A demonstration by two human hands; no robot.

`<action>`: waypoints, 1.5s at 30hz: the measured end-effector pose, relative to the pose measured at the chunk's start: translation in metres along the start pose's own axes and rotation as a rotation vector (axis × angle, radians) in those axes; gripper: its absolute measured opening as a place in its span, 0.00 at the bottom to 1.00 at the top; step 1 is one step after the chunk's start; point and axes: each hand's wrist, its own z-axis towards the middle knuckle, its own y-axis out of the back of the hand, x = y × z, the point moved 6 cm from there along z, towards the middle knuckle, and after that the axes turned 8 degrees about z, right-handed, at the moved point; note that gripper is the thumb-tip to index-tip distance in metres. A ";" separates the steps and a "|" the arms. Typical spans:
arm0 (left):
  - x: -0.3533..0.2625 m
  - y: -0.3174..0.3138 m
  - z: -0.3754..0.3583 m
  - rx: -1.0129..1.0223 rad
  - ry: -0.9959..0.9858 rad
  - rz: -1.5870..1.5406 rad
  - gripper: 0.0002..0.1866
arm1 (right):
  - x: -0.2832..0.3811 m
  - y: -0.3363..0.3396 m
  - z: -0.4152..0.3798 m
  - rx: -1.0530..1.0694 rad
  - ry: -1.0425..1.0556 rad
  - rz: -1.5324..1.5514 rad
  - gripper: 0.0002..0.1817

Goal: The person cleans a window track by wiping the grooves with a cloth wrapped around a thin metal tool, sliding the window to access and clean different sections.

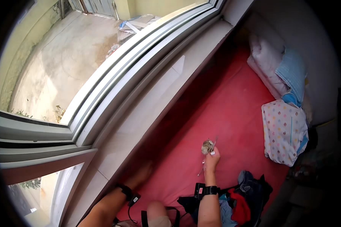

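My right hand [212,159] is closed on a small grey-brown bundle [207,146] above the red bed sheet [231,113]. Thin stick-like or wire-like pieces jut out above and below the fist, and a small white bit shows by the thumb. What kind of thing the bundle is, I cannot make out. My left hand [142,173] is over the sheet near the window sill, dim and blurred, so its fingers do not show clearly. Each wrist wears a black strap with a small box.
A pale window sill [140,125] runs diagonally along the bed, with the window frame [113,72] beyond it. A heap of dark, blue and red clothes [240,204] lies right of my right forearm. A polka-dot cloth [285,130] and folded bedding [267,64] lie at the right.
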 end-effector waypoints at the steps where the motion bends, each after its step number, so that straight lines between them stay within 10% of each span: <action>1: -0.002 0.004 0.016 0.096 0.062 0.037 0.16 | -0.004 0.004 0.004 0.001 -0.005 0.000 0.08; 3: 0.005 -0.007 0.034 0.193 0.124 0.077 0.17 | -0.014 -0.001 0.008 0.149 -0.281 0.443 0.07; 5: 0.019 -0.008 0.056 -0.236 0.047 0.138 0.14 | -0.038 0.007 0.018 0.161 -0.290 0.433 0.07; 18: 0.008 -0.035 0.222 -0.321 0.029 -0.247 0.10 | -0.064 0.015 0.020 0.117 -0.251 0.419 0.09; 27: -0.001 -0.070 0.252 -0.108 0.011 -0.611 0.12 | -0.067 0.017 0.022 0.157 -0.275 0.430 0.12; 42: -0.024 -0.065 0.253 0.172 0.037 -0.343 0.15 | -0.062 0.016 0.023 0.127 -0.233 0.407 0.14; 45: -0.031 -0.067 0.258 0.094 -0.244 0.002 0.15 | -0.065 0.017 0.022 0.083 -0.226 0.403 0.14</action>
